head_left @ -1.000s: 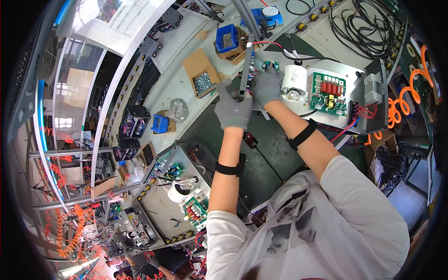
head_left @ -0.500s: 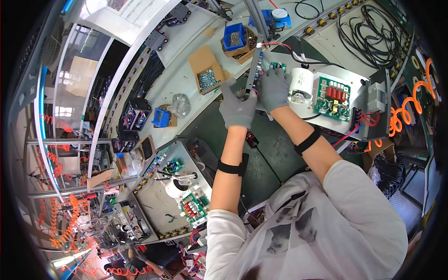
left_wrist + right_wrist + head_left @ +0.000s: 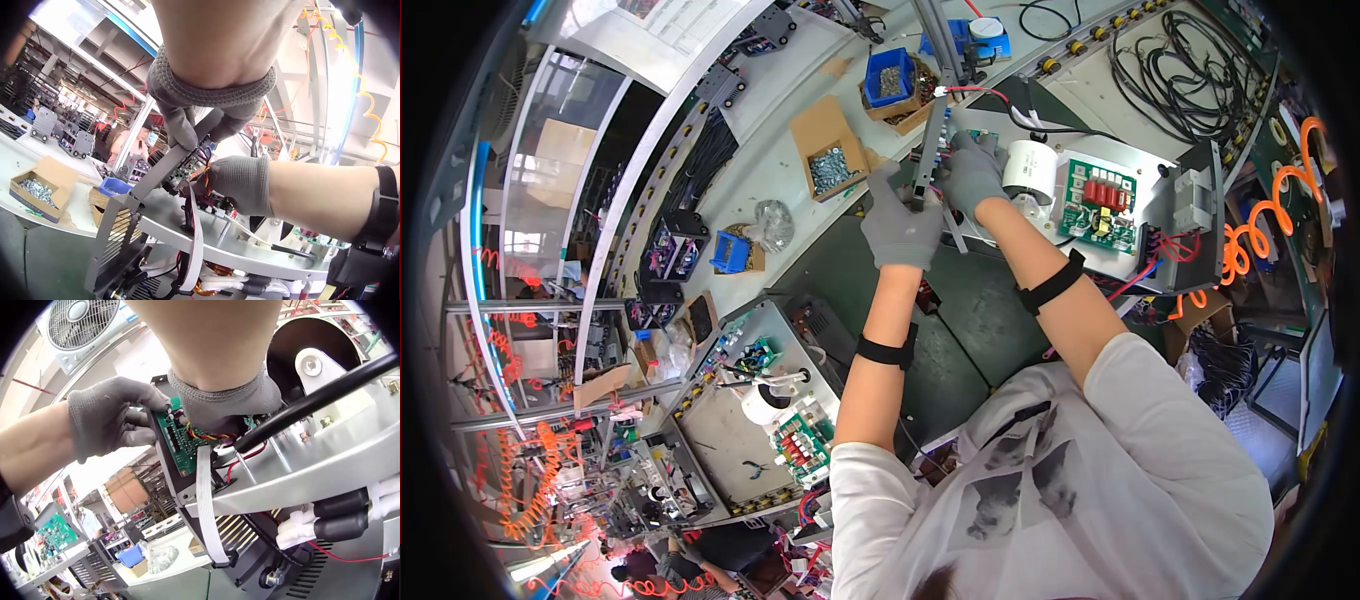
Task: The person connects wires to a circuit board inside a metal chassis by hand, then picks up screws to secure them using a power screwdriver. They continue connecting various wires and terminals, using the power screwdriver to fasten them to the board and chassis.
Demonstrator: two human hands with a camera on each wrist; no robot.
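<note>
Panel (image 3: 166,166) at the chassis's (image 3: 1152,160) left edge, standing on its side; your left hand (image 3: 903,225) has its fingers and thumb curled round the near end, while your right hand (image 3: 972,175) reaches in behind it, beside the coloured wires (image 3: 203,434); its fingertips are hidden, so I cannot tell how far they are closed or what they hold.

The panel looks like thin sheet metal, so expect it stiff and fairly light, perhaps slippery along its smooth faces; the bare ends and outer edges are the places to take hold. The green board (image 3: 178,456) on its inner face is likely the fragile part; press on the metal, not the components; the ribbon cable (image 3: 205,503) hanging by its lower end looks soft and could snag or strain if you tilt the panel far.

Farther along the chassis stand a white cylinder (image 3: 1030,168), then a red-topped board (image 3: 1103,205) towards the right end; beyond your left hand, a carton (image 3: 820,120) of hardware sits near the close edge of the pale bench (image 3: 735,190), with a blue bin (image 3: 887,101) past it.
</note>
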